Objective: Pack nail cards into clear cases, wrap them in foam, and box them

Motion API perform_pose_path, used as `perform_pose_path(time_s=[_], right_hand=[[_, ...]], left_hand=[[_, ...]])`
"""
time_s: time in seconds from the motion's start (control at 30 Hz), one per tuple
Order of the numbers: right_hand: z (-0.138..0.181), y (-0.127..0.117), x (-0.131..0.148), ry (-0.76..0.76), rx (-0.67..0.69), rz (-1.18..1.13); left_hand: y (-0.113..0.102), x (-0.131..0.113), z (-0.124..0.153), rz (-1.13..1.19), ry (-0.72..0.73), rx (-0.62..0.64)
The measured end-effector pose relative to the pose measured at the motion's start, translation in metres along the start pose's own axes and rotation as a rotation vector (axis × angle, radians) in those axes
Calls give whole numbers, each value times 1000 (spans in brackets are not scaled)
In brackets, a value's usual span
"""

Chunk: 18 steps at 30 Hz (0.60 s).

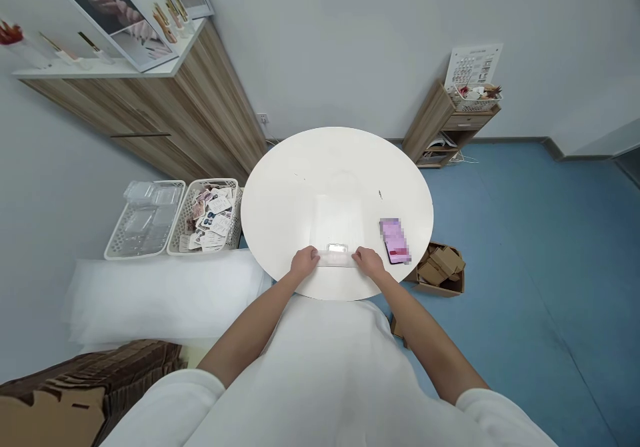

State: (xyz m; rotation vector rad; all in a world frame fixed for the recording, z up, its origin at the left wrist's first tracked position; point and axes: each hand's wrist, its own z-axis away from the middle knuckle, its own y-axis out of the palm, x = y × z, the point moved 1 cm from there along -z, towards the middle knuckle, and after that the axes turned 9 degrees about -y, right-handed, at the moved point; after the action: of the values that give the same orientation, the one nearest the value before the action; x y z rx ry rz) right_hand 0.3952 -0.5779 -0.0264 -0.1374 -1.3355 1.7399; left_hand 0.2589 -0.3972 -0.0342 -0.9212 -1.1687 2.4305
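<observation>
On the round white table (280, 193), a thin translucent white packing sheet (336, 259) lies before me, its near edge folded over into a strip. My left hand (305, 261) is closed on the left end of that strip, thumb and fingers pinched together. The right end is pinched in my right hand (369, 261). Just beyond the fold, between both hands, a small clear plastic case (337, 248) rests on the sheet. To the right of my right hand lies a phone with a lit purple screen (395, 239), partly blurred.
Two white baskets stand left of the table, one with clear plastic boxes (145, 220), one with printed cards (215, 217). A stack of white sheets (165, 297) lies nearer, above folded cardboard (55, 413). A carton of small boxes (440, 267) sits on the floor at right.
</observation>
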Motion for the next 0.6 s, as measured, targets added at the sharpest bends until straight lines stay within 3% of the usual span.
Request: perform_pose_path(time_s=[0.07, 0.13, 0.23, 0.3, 0.37, 0.43, 0.5, 0.6], right_hand=[[-4, 2, 2, 6, 0, 19], [-5, 5, 3, 9, 2, 36], [-7, 7, 3, 15, 10, 52], [-8, 8, 2, 21, 20, 58], [-8, 9, 0, 20, 31, 59], [-5, 8, 1, -5, -15, 67], [0, 8, 3, -82, -155, 111], [9, 9, 10, -337, -298, 200]], left_hand=[[2, 0, 1, -23, -7, -35], [3, -1, 7, -75, 42, -163], [6, -6, 22, -173, 283, -362], [10, -12, 32, -241, 499, -335], [15, -16, 37, -299, 626, -250], [18, -18, 37, -321, 624, -203], [20, -18, 34, -311, 579, -176], [19, -15, 29, -273, 542, -121]])
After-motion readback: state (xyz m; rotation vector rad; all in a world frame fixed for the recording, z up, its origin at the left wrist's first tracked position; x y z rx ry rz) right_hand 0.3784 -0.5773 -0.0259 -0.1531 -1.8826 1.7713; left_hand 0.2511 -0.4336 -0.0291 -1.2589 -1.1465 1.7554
